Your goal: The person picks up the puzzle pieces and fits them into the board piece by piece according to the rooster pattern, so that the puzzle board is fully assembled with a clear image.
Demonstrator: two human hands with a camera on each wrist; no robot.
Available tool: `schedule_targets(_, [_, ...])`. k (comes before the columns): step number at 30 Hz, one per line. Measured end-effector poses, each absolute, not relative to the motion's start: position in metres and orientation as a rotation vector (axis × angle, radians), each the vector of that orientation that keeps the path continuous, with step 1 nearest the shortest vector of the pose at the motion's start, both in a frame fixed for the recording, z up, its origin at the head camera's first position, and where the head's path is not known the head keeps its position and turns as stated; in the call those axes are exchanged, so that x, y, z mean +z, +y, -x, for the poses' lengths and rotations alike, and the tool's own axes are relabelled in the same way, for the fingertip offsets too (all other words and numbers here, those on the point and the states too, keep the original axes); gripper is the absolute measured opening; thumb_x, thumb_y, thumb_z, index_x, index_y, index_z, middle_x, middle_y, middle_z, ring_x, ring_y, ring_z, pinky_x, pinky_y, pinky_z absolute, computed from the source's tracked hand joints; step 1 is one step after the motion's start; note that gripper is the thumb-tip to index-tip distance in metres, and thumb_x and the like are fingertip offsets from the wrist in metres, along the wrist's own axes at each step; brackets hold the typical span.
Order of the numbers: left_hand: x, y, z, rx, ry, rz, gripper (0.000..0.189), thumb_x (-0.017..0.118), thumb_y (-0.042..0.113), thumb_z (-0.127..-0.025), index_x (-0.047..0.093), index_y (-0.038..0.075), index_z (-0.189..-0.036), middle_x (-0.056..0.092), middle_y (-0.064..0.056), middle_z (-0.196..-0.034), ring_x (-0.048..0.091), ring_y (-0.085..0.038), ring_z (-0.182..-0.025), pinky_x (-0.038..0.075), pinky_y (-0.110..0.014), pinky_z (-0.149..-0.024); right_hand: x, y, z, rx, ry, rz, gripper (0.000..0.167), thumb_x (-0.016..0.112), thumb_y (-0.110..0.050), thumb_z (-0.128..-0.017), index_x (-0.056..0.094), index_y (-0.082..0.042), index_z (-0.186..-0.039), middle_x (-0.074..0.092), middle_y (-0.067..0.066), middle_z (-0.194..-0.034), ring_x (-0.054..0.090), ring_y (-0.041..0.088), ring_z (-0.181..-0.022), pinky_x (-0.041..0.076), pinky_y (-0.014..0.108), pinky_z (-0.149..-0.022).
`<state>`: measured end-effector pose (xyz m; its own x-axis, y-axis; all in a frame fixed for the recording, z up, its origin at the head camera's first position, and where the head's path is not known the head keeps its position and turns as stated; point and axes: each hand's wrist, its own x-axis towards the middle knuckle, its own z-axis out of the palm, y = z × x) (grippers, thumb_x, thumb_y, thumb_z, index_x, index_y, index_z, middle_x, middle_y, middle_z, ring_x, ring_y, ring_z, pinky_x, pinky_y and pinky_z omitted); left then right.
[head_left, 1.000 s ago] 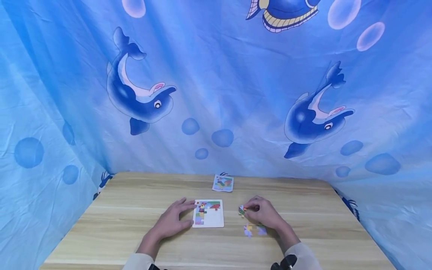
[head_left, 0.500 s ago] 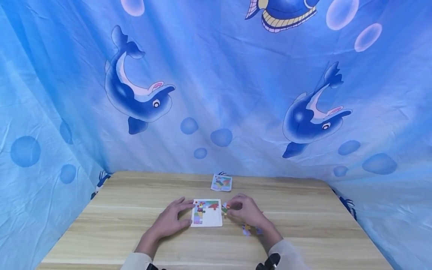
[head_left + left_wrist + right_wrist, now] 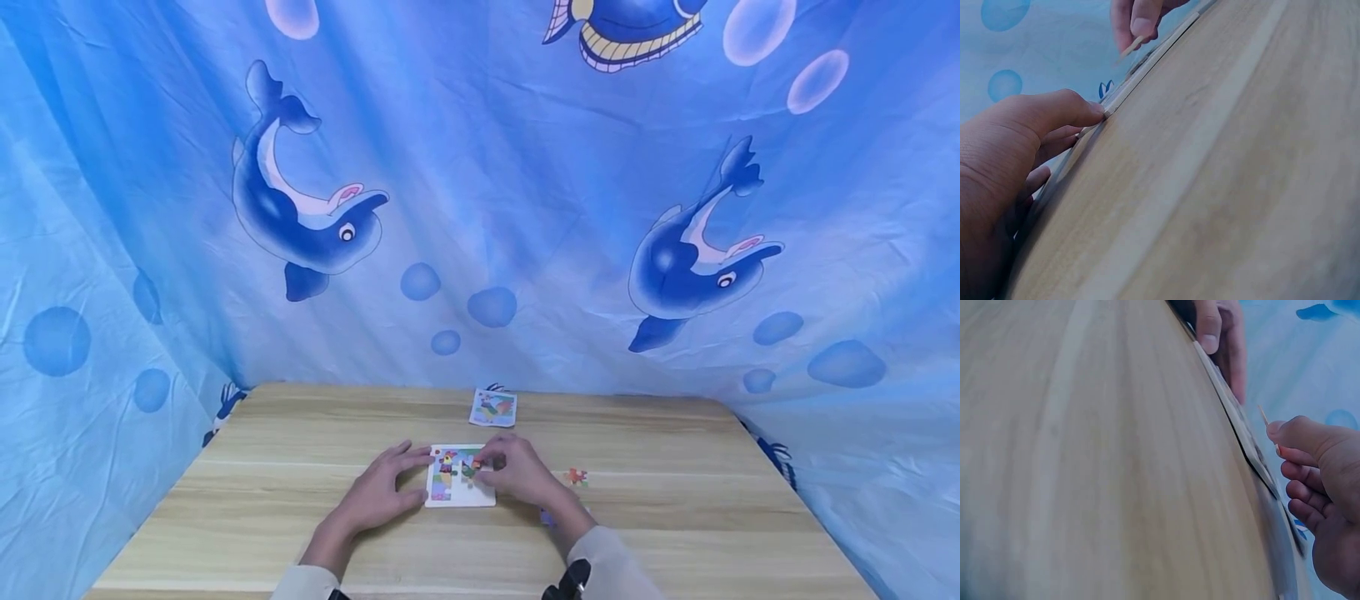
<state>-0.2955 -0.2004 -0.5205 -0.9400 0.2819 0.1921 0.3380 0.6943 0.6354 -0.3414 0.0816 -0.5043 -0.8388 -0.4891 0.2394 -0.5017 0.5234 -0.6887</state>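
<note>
A square puzzle board (image 3: 472, 498) with a white frame lies on the table, partly filled with colourful pieces along its left and upper sides. My left hand (image 3: 378, 487) rests at its left edge, thumb near the lower corner and fingers spread toward the upper one. In the left wrist view the thumb (image 3: 1088, 112) touches the board's edge. Over the board, my right hand (image 3: 519, 472) pinches a green and red puzzle piece (image 3: 468, 471) between thumb and fingers. The right wrist view shows this piece edge-on, raised above the board. The right hand covers the board's upper right part.
An orange-red loose puzzle piece (image 3: 576, 477) lies right of the board. A purple piece (image 3: 547, 517) is partly hidden by the right forearm. Behind the board lies a picture card (image 3: 493, 408), near the wooden table's (image 3: 337, 408) back edge. A blue curtain (image 3: 465, 208) hangs behind.
My right hand has moved left with the puzzle piece, from beside the loose pieces to over the board. The orange-red piece has come into view. My left hand stays at the board's edge.
</note>
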Motion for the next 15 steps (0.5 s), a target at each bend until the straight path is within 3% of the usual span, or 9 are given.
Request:
schedule_targets(9, [-0.523,-0.2,0.295,-1.071,-2.822,0.513,0.056,0.076,0.033,-0.085,0.066,0.025,-0.14,0.054,0.005,-0.156,0.035,-0.037,-0.155,0.028,-0.077,-0.116,-0.508,0.07,0.343,1.136,-2.78,-0.887,0.024,0.083,-0.026,-0.084,0.081,-0.016,-0.106,0.067,-0.006,-0.104,0.059,0.009,-0.098,0.051,0.024,-0.086])
schedule_targets(15, [-0.523,-0.2,0.297,-1.07,-2.819,0.504,0.056,0.076,0.033,-0.085,0.066,0.026,-0.139,0.055,0.005,-0.155,0.035,-0.037,-0.154,0.029,-0.078,-0.115,-0.509,0.066,0.345,1.11,-2.761,-0.893,0.021,0.084,-0.026,-0.084,0.081,-0.017,-0.103,0.067,-0.007,-0.1,0.056,0.008,-0.094,0.048,0.023,-0.081])
